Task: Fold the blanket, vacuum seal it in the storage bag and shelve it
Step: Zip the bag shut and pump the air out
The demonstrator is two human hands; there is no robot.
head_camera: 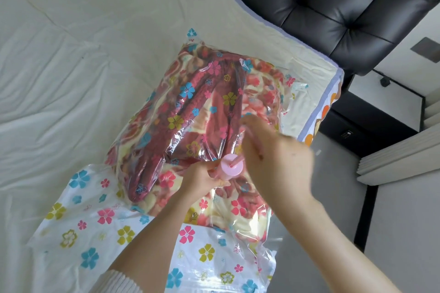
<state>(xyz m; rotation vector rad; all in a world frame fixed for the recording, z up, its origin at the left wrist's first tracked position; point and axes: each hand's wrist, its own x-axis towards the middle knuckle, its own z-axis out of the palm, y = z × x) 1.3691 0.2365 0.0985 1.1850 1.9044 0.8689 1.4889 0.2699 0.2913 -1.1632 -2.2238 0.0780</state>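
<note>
pink pump [231, 167] held by left hand [205, 179]; right hand [273, 162] blurred, seemingly gripping its handle.

Blanket [202, 112] in bag [100, 226] on bed [59, 66]; pump [229, 169] on bag; headboard [333, 7] at 1 o'clock.

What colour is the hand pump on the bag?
Pink: the hand pump on the storage bag, head view.

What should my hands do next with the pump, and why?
Probably push the handle back down with the right hand, while the left hand holds the pink pump on the bag. The blanket inside looks puffy, so air likely remains.
</note>
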